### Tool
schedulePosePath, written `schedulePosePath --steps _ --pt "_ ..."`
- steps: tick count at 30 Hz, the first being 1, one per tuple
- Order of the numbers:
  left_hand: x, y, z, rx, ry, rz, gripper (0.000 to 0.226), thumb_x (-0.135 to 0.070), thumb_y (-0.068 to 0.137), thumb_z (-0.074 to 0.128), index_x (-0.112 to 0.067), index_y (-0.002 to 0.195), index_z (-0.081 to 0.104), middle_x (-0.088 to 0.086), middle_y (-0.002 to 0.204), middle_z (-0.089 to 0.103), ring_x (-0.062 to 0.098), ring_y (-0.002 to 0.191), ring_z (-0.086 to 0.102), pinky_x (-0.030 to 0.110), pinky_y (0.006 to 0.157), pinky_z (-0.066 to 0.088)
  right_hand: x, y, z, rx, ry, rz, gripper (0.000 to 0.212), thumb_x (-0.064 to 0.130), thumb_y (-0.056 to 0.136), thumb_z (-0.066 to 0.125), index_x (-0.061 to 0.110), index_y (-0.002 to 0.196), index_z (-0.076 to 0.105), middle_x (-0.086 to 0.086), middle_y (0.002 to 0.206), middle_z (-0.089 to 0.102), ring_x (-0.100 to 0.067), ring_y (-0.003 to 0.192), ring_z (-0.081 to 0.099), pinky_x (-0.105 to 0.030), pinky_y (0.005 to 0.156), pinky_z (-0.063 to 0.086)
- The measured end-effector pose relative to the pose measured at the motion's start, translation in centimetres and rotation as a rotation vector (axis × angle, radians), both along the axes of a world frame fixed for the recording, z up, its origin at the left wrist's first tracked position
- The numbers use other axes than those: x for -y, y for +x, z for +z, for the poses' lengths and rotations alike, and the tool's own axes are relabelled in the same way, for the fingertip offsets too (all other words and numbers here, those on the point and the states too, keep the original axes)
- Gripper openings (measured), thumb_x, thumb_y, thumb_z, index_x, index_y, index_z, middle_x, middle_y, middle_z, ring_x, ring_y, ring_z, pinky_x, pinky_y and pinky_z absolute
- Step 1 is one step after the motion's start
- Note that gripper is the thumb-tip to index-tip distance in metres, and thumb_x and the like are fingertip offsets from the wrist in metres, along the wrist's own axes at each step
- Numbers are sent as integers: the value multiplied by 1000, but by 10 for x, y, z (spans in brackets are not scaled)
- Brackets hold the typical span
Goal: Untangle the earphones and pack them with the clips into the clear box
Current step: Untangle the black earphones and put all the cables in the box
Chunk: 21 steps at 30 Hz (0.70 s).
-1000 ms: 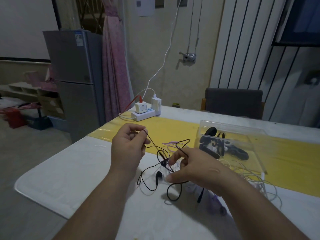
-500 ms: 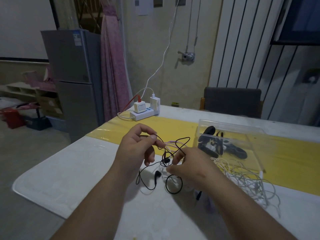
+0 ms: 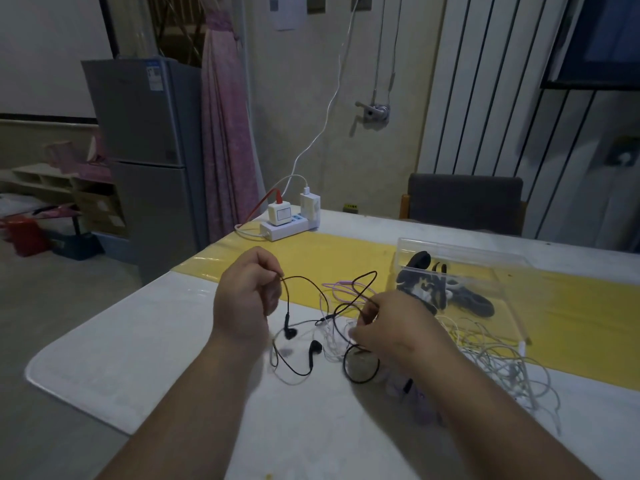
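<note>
We identify three sets of earphones. The black earphones [image 3: 316, 347] are partly raised: the left hand [image 3: 242, 299] pinches one strand of the cable and the right hand [image 3: 391, 327] pinches another. Both earbuds sit low between the hands, and one cable loop lies just below the right hand. The purple earphones [image 3: 337, 287] lie in thin loops behind the black cable. The white earphones [image 3: 491, 358] form a tangled heap to the right — just in front of the clear box [image 3: 464, 252]. We find this rectangular, transparent box holding the dark clips [image 3: 422, 285].
</note>
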<state>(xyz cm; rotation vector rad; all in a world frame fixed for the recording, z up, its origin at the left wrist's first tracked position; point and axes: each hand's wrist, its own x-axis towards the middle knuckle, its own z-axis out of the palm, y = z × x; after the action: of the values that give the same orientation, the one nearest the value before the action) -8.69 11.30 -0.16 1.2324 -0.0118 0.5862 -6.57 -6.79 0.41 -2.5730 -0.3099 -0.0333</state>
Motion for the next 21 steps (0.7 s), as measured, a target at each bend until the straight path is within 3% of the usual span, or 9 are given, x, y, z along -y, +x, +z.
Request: schedulePosePath --steps 5,9,12,15,18,21 --pt "-6 1 -4 -11 -42 172 14 -11 56 38 -11 50 51 7 46 31 18 48 22 34 50 10 14 1 14 205 449 8 33 34 92 63 18 64 55 4 53 48 -14 54 42 -31 55 31" --pt "-10 4 -7 -77 -10 331 19 -11 58 39 -15 43 50 2 45 35 19 50 29 30 48 20 13 4 14 381 778 -3 22 30 95 60 17 77 64 0 67 63 -12 62 49 -32 60 39" --pt "-14 6 -5 -254 238 498 24 -12 69 44 -20 49 55 1 60 51 29 67 47 48 64 45 13 1 15 450 922 34 18 34 95 60 23 82 64 13 61 54 -12 61 45 -45 60 46" --pt "-11 5 -2 -531 507 624 20 -21 82 51 -16 71 67 4 95 58 32 84 53 44 74 45 12 -1 16 472 941 74 16 33 96 60 29 81 64 16 60 52 -11 61 45 -45 60 46" --pt "-1 3 -6 -461 865 654 14 -26 81 56 -25 77 70 -5 98 57 27 96 48 36 81 41 11 2 14 458 911 107 17 27 95 61 26 79 66 19 62 57 -5 59 47 -30 61 37" --pt "8 5 -11 -387 1159 482 16 -40 83 59 -31 83 72 -13 96 67 19 101 51 37 89 39 11 5 12 416 870 127 17 29 94 63 29 77 67 20 66 61 -2 63 52 -31 64 41"
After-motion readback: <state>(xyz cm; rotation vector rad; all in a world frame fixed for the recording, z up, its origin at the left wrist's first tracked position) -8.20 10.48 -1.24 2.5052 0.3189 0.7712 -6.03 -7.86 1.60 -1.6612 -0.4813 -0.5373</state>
